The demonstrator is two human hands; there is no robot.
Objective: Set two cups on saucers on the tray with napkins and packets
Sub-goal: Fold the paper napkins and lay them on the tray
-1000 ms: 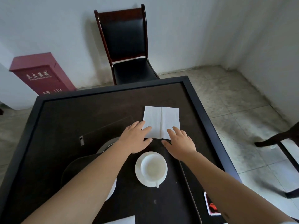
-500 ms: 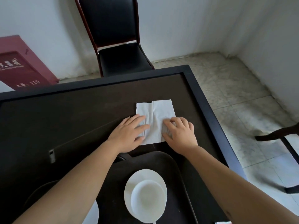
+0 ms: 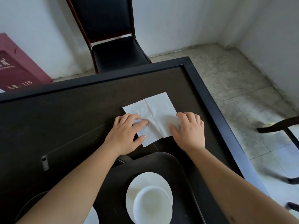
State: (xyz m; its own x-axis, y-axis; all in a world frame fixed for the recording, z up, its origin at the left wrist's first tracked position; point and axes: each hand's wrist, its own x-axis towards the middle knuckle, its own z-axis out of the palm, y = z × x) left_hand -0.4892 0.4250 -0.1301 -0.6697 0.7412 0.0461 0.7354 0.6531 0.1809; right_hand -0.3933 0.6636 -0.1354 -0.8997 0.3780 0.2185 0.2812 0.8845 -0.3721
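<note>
Napkin [image 3: 153, 113] now skewed under both hands, creased.

Dark table [image 3: 68, 120] — napkin [image 3: 155, 110] (creased), tray [image 3: 178, 167] on top.
</note>
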